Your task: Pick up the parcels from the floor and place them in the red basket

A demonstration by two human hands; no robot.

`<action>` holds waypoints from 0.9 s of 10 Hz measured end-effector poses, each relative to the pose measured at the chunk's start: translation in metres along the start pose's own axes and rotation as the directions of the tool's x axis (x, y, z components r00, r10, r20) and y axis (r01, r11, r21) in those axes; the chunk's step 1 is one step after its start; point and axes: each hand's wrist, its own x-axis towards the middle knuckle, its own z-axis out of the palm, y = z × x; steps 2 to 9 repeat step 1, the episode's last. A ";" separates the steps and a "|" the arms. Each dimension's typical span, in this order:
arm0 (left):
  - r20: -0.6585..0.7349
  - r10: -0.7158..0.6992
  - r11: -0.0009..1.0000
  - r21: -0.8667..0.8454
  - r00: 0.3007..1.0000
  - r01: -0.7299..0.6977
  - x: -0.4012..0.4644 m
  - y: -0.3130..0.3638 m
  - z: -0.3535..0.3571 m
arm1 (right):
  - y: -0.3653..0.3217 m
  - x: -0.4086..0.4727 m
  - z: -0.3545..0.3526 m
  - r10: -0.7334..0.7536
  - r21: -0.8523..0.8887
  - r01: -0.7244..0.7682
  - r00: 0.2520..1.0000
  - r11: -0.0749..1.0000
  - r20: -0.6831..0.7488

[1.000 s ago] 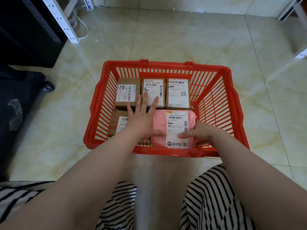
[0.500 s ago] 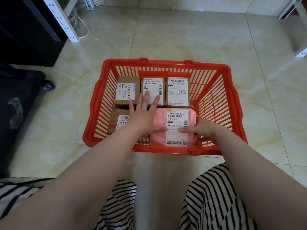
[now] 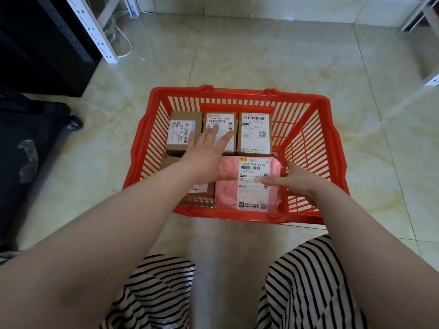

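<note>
The red basket [image 3: 306,148] sits on the pale tiled floor [image 3: 261,58] right in front of the person's knees, which are covered in black-and-white striped fabric [image 3: 306,281]. Inside it, three brown cardboard boxes stand in a row along the far side: a left box [image 3: 177,134] with a sideways label, a middle box [image 3: 223,119] and a right box [image 3: 254,134], each touching its neighbour. Nearer the person lies a pink parcel [image 3: 228,193] with a long white label, and to its left another brown box [image 3: 197,195], mostly hidden under a forearm. The left hand [image 3: 206,155] is spread flat with fingers splayed, lying across the middle box and reaching over the edge of the left one, grasping nothing. The right hand [image 3: 293,179] rests on the right side of the pink parcel, thumb laid across the label and the fingers down along the parcel's edge beside the basket wall; whether it actually grips the parcel or only presses it, I cannot tell. A dark cabinet [image 3: 47,43] and a white perforated post [image 3: 92,29] stand off to the left.
</note>
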 end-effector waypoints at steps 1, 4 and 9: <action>0.042 0.087 0.988 0.123 0.995 -0.091 0.004 -0.008 -0.034 | -0.013 -0.021 0.000 -0.092 0.035 0.094 0.994 0.995 -0.062; 0.042 0.087 0.988 0.123 0.995 -0.091 0.004 -0.008 -0.034 | -0.013 -0.021 0.000 -0.092 0.035 0.094 0.994 0.995 -0.062; 0.042 0.087 0.988 0.123 0.995 -0.091 0.004 -0.008 -0.034 | -0.013 -0.021 0.000 -0.092 0.035 0.094 0.994 0.995 -0.062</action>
